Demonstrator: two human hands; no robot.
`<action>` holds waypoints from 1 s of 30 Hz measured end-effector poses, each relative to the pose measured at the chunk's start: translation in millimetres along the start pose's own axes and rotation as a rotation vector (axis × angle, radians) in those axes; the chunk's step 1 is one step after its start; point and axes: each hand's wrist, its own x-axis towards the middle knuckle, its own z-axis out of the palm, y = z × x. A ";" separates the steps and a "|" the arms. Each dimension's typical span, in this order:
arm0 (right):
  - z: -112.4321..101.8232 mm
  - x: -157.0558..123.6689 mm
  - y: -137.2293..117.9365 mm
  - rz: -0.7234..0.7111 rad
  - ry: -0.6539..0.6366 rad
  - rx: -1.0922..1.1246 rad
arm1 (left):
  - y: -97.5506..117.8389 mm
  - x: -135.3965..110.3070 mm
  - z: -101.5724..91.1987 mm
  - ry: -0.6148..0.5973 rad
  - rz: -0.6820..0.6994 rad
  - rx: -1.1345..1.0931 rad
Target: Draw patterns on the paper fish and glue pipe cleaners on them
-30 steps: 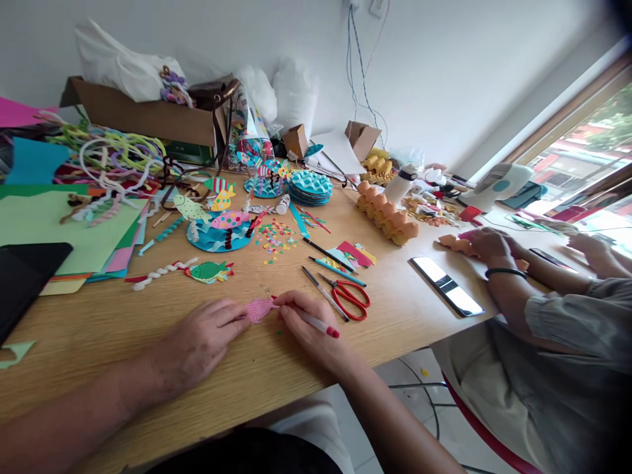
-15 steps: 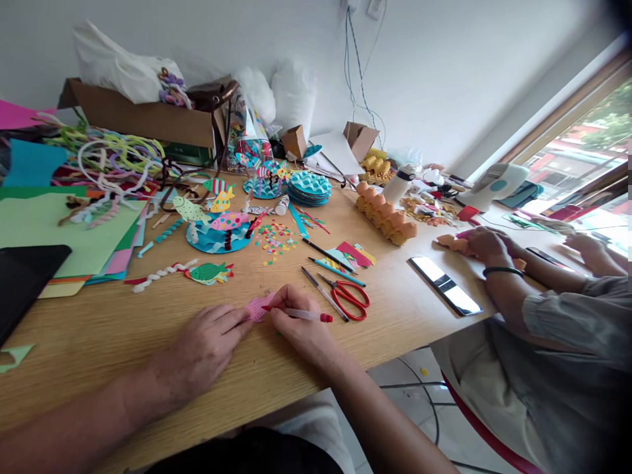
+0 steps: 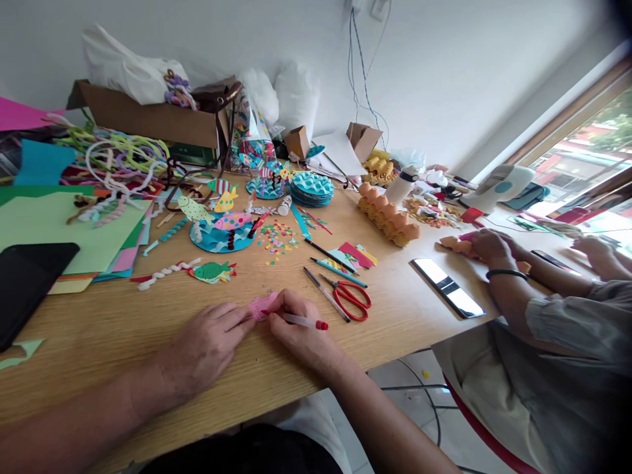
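A small pink paper cutout (image 3: 257,307), covered in fine marks, lies on the table between my hands. My left hand (image 3: 210,342) has its fingers pressed together, with the fingertips gripping the cutout's left edge. In a writing grip, my right hand (image 3: 301,329) is closed on a red felt-tip pen (image 3: 305,321) with a translucent barrel and a red end. The pen's tip meets the right part of the cutout. Beyond my right hand lie red-handled scissors (image 3: 351,300) and a slim pen (image 3: 326,293). A green paper fish (image 3: 213,271) rests beyond my left hand.
Paper fish stand on a blue scalloped base (image 3: 222,240). Confetti dots (image 3: 277,240), an orange egg carton (image 3: 388,214) and a phone (image 3: 447,288) lie farther right. Coloured paper (image 3: 44,230) and a black tablet (image 3: 32,283) sit left. A co-worker's hands (image 3: 488,249) work at the right.
The view has shifted slightly, so the things on the table appear a little farther right. My right hand's pen has moved slightly over the pink cutout; my left hand keeps its hold.
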 end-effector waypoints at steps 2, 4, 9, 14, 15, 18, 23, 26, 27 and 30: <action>-0.2 -0.2 -0.1 -0.001 -0.010 0.003 | -0.1 -0.8 0.5 -0.036 -0.015 -0.012; -0.7 -0.5 -0.5 -0.008 -0.022 0.002 | 0.2 -0.9 1.1 -0.042 -0.021 -0.018; -1.5 -1.0 -1.0 -0.027 -0.031 -0.010 | 1.4 2.5 0.7 0.031 0.009 -0.017; -1.1 -1.3 -1.3 -0.023 -0.031 -0.013 | 1.5 2.6 1.7 0.047 0.005 -0.013; -0.9 -1.3 -1.5 -0.019 -0.030 -0.017 | 1.5 2.0 2.0 0.039 0.004 -0.009; -0.6 -1.3 -2.0 -0.009 -0.034 -0.026 | 1.7 0.4 2.2 0.010 0.000 -0.007; -0.4 -1.3 -1.6 -0.020 -0.032 -0.023 | 1.5 -0.2 1.7 -0.019 -0.013 -0.012; -0.2 -1.1 -1.5 -0.025 -0.027 -0.016 | 0.7 -0.5 2.2 -0.006 -0.017 -0.001; -0.2 -1.1 -1.7 -0.023 -0.024 -0.016 | 0.4 -0.6 2.4 -0.006 -0.017 -0.002; 0.1 -1.0 -2.2 -0.007 -0.008 -0.027 | 0.1 -0.9 2.1 -0.017 -0.017 -0.013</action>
